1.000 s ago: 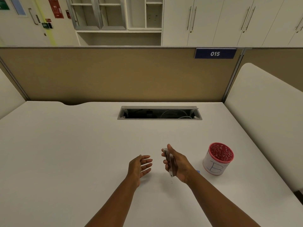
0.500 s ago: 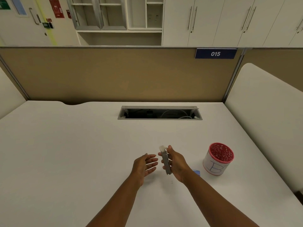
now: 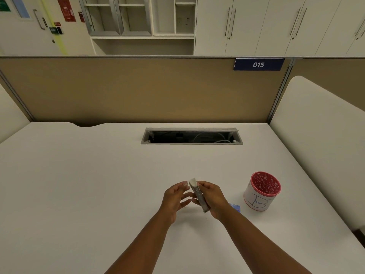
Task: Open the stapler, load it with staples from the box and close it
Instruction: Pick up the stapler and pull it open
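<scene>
A slim grey stapler (image 3: 199, 197) with a white tip is held above the white desk (image 3: 79, 184), long axis pointing away from me. My right hand (image 3: 214, 198) grips its right side. My left hand (image 3: 174, 196) is beside it, fingers fairly straight, with fingertips close to or touching the white tip; contact is hard to tell. A small blue box (image 3: 235, 207) lies on the desk just behind my right wrist, partly hidden. One tiny loose staple (image 3: 206, 219) lies on the desk below the stapler.
A white cup with a red patterned inside and a blue letter B (image 3: 261, 190) stands to the right of my hands. An open cable slot (image 3: 191, 136) is set in the desk farther back. A tan partition (image 3: 138, 89) closes the back, a white panel (image 3: 320, 139) the right side.
My right hand has turned the stapler more upright and lifted it slightly. My left hand has moved right, from well apart to right beside the stapler's white tip.
</scene>
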The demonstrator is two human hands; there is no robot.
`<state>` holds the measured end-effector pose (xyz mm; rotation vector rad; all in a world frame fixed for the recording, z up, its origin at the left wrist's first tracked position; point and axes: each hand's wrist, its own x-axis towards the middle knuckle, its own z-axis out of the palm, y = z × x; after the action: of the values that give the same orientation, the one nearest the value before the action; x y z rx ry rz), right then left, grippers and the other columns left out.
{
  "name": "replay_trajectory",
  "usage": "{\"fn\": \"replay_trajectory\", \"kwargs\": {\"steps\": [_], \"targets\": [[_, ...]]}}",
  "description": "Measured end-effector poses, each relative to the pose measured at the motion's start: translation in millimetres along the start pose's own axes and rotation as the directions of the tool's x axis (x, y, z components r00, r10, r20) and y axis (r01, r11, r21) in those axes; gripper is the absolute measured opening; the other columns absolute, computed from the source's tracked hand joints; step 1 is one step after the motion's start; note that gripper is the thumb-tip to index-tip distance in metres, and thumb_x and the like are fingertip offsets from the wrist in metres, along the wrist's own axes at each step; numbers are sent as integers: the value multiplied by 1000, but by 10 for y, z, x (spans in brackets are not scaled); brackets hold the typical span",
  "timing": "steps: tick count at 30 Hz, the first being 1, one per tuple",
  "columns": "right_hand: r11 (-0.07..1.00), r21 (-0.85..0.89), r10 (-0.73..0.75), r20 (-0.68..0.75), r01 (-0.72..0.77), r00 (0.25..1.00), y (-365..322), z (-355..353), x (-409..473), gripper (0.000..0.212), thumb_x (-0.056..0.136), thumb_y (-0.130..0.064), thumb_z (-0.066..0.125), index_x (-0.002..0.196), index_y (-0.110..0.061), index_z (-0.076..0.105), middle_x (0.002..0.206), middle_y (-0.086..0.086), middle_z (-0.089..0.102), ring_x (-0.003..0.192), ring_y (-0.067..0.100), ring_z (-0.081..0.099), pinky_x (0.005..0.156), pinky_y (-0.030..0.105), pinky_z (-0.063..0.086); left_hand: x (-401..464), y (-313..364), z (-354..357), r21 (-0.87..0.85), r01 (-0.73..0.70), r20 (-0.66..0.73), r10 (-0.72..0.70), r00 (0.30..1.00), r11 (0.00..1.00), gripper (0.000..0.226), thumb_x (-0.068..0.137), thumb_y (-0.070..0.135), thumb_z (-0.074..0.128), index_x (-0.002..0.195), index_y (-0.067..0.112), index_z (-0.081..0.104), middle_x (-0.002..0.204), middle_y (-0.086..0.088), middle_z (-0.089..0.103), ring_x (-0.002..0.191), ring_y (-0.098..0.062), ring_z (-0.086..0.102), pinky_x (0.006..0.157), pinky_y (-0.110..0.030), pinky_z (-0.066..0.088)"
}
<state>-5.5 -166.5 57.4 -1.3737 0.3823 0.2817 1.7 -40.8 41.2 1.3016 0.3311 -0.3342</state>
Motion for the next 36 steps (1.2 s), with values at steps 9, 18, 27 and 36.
{"fn": "replay_trajectory", "kwargs": {"steps": [9, 18, 27, 36], "targets": [[985, 86, 143, 79, -150, 987, -102, -18, 69, 16, 91, -1, 52, 83, -5, 65, 75, 16, 69, 60, 21, 69, 55, 27, 62, 28, 39, -15, -141, 30, 45, -24, 999, 990, 10, 85, 16, 61, 83, 18, 71, 78, 3, 72, 76, -14, 66, 57, -21, 55], [996, -30, 82, 31, -81, 996, -146, -29, 101, 21, 93, -18, 54, 86, -2, 67, 71, 13, 70, 57, 20, 69, 53, 26, 59, 43, -18, 6, -221, -60, 72, 77, 994, 973, 15, 87, 12, 58, 88, 17, 72, 77, 2, 77, 77, -15, 72, 60, -23, 59], [455, -815, -549, 60, 358, 834, 0, 104, 84, 33, 94, -45, 42, 96, -15, 55, 86, 3, 69, 70, 17, 58, 62, 28, 45, 43, -3, 14, -174, -126, 25, 133, 991, 977, 12, 85, 13, 62, 88, 18, 72, 79, 4, 78, 79, -13, 73, 67, -21, 59], [241, -884, -625, 174, 400, 761, 42, 29, 137, 25, 98, -39, 30, 85, -20, 38, 73, -2, 57, 58, 12, 45, 48, 13, 23, -33, 41, 157, -12, -98, 91, 98, 991, 995, 26, 96, 27, 45, 90, 19, 69, 91, -2, 72, 76, -11, 72, 62, -20, 57]]}}
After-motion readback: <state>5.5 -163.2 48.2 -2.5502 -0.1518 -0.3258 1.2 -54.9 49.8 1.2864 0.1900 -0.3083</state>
